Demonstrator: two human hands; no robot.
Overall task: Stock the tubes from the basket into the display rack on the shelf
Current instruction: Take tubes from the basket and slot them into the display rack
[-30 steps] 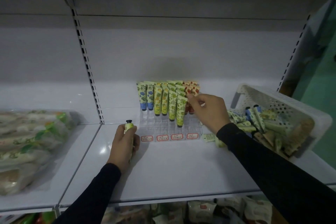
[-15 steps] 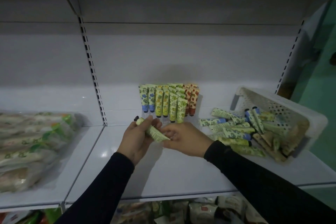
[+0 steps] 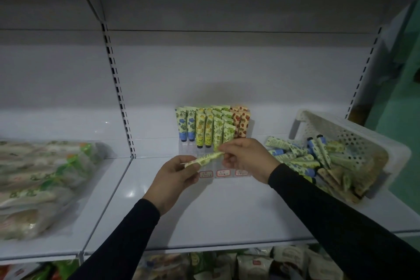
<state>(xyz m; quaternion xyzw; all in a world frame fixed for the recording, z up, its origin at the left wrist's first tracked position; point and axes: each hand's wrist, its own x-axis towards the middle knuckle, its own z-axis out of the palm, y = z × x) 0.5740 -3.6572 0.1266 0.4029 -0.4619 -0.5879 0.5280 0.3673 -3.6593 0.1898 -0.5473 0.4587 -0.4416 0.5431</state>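
Observation:
A clear display rack [image 3: 223,171] with red price labels stands at the back of the white shelf [image 3: 204,216], filled with upright blue, yellow, green and red-patterned tubes [image 3: 211,127]. In front of it both hands hold one green tube [image 3: 205,158] lying almost flat. My left hand [image 3: 175,179] pinches its left end, and my right hand [image 3: 246,159] pinches its right end. A white perforated basket [image 3: 354,134] lies tipped on its side at the right, with several tubes [image 3: 302,157] spilling out of it onto the shelf.
Bagged goods in clear plastic [image 3: 38,179] fill the neighbouring shelf on the left. A slotted upright [image 3: 118,98] separates the two bays. More packets [image 3: 261,263] sit on the shelf below.
My right hand left the rack and came to the tube held by my left hand. The tube turned from upright to nearly flat, and both hands now grip it in front of the rack.

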